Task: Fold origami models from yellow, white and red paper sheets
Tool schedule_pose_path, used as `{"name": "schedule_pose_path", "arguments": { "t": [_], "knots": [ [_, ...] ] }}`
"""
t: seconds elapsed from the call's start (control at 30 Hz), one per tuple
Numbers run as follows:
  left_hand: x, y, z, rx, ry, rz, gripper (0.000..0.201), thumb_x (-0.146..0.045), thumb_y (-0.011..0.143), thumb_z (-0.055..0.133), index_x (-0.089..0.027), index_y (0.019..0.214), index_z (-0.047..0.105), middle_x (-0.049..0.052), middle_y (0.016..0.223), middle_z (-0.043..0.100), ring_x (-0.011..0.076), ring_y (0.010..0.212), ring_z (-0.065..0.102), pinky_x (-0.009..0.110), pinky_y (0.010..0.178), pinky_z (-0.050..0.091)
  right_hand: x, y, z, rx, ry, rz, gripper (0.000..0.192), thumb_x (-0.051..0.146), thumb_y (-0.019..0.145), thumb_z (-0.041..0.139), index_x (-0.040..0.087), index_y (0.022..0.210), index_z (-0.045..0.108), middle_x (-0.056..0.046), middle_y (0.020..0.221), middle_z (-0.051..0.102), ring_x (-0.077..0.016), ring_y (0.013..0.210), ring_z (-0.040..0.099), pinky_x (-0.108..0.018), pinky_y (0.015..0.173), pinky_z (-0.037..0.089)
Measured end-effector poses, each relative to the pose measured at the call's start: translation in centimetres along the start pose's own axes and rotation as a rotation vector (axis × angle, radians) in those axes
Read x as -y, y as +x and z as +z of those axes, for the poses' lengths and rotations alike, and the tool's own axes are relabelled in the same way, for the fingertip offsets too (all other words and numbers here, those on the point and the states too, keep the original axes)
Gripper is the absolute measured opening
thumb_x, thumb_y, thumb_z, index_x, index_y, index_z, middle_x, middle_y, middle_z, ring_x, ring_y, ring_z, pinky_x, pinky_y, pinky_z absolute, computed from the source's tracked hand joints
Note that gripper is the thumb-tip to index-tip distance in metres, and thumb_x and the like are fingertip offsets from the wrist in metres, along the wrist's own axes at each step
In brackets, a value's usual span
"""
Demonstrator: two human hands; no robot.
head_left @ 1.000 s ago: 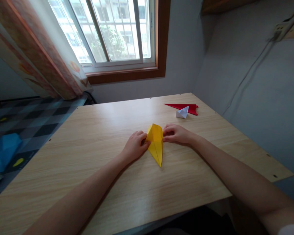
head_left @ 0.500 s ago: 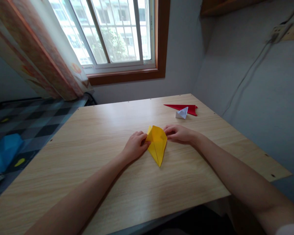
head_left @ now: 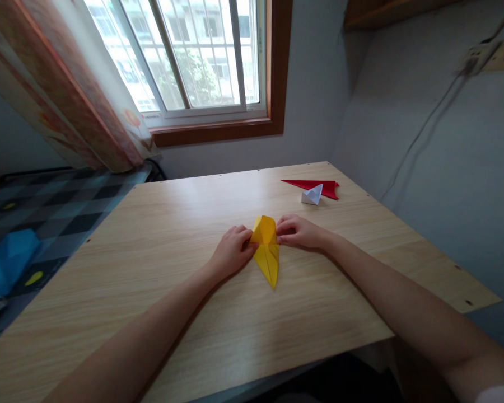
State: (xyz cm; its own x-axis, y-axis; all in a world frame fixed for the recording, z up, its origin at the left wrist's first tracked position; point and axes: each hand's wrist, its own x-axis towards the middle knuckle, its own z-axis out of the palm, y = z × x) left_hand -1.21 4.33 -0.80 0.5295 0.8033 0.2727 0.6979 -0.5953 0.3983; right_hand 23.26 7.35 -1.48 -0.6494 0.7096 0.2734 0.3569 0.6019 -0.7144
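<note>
A folded yellow paper [head_left: 267,253] lies on the wooden table [head_left: 185,268], its long point aimed toward me. My left hand [head_left: 231,252] pinches its left edge with curled fingers. On the opposite side my right hand [head_left: 299,232] grips the paper's right flap, pressed in against the centre crease. Both hands rest on the tabletop.
A red folded paper [head_left: 317,185] and a small white folded paper [head_left: 312,195] lie at the table's far right, near the wall. A window and a curtain stand behind the table. A checkered surface with a blue cloth [head_left: 4,260] lies to the left.
The right flap, spread outward half a second ago, is folded back in toward the centre by my right hand. My left hand has stayed in place.
</note>
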Motion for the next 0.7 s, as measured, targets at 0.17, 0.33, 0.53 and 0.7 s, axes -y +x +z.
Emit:
{"name": "schedule_pose_path", "arguments": {
  "t": [0.17, 0.33, 0.53, 0.7],
  "knots": [
    [0.0, 0.0, 0.0, 0.005, -0.003, -0.011, 0.014, -0.021, 0.083, 0.056, -0.020, 0.069, 0.055, 0.003, 0.078, 0.056, 0.0195, 0.079, 0.052, 0.032, 0.072, 0.041, 0.1, 0.0, 0.2, -0.027, -0.058, -0.007, 0.015, 0.030, 0.082, 0.067, 0.016, 0.085, 0.073, -0.006, 0.088, 0.066, -0.0185, 0.084, 0.059, -0.031, 0.080, 0.045],
    [0.0, 0.0, 0.1, -0.001, -0.004, -0.015, 0.014, -0.021, 0.082, 0.057, -0.020, 0.069, 0.054, 0.003, 0.078, 0.056, 0.0195, 0.078, 0.052, 0.032, 0.071, 0.041, 0.4, 0.0, 0.4, -0.042, -0.123, 0.018, 0.013, 0.030, 0.083, 0.066, 0.018, 0.080, 0.071, -0.005, 0.086, 0.065, -0.0181, 0.083, 0.058, -0.031, 0.079, 0.044],
    [-0.1, 0.1, 0.1, -0.005, -0.006, -0.011, 0.014, -0.020, 0.082, 0.058, -0.020, 0.068, 0.055, 0.003, 0.077, 0.057, 0.0190, 0.077, 0.051, 0.032, 0.070, 0.041, 0.5, 0.1, 1.0, -0.100, -0.190, 0.018, 0.012, 0.027, 0.081, 0.069, 0.017, 0.074, 0.068, -0.004, 0.082, 0.063, -0.0170, 0.081, 0.055, -0.029, 0.075, 0.042],
    [-0.1, 0.1, 0.1, -0.005, -0.003, -0.009, 0.013, -0.019, 0.082, 0.058, -0.019, 0.069, 0.055, 0.003, 0.077, 0.057, 0.0191, 0.077, 0.051, 0.033, 0.071, 0.041, 0.8, 0.1, 1.4, -0.128, -0.228, 0.007, 0.011, 0.022, 0.080, 0.068, 0.017, 0.072, 0.065, -0.003, 0.078, 0.062, -0.0165, 0.079, 0.055, -0.029, 0.074, 0.041]
  ]
}}
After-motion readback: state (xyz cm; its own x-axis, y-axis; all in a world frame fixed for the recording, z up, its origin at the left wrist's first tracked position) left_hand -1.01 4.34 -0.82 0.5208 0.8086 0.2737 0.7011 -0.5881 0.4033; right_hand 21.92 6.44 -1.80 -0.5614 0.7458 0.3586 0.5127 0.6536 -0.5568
